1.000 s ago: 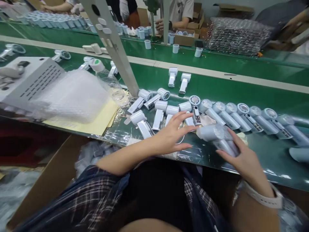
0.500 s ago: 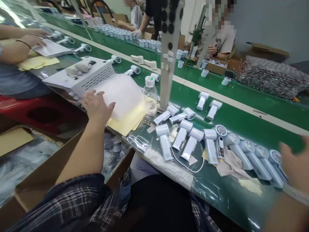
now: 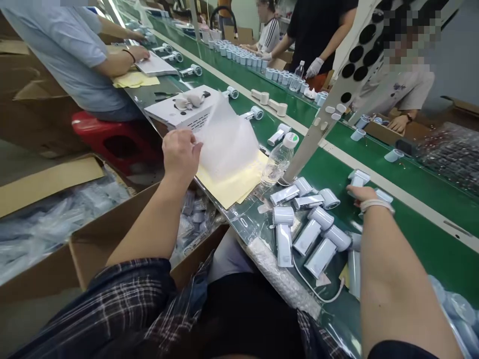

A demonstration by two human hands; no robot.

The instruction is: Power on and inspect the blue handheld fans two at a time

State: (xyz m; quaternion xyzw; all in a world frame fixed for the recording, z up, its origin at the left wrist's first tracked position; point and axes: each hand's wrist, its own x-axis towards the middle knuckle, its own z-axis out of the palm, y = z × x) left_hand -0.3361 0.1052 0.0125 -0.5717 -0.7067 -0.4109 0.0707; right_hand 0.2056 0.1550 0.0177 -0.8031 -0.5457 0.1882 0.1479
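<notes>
My left hand [image 3: 182, 154] is closed, thumb and fingertips pinching the near-left edge of a translucent plastic bag [image 3: 228, 144]. The bag's far corner stands raised above yellow paper [image 3: 217, 188]. On the green belt, my right hand [image 3: 362, 193] has its fingers closed around a light-blue handheld fan [image 3: 359, 176]; the wrist partly hides the grip. Another handheld fan [image 3: 383, 196] lies just right of that hand. Several more handheld fans [image 3: 307, 237] rest in a group on the bench between my arms.
A clear water bottle [image 3: 279, 162] leans in view beside a slanted metal post [image 3: 325, 119]. Behind the bag sits a white metal box [image 3: 183, 107]. Open cartons [image 3: 123, 232] of bagged parts stand below left. Co-workers sit at left and across the belt [image 3: 422, 227].
My right hand has swung from the far right to the fan on the belt. My left hand has closed on the bag's edge, and the bag's corner has risen. The view has turned left.
</notes>
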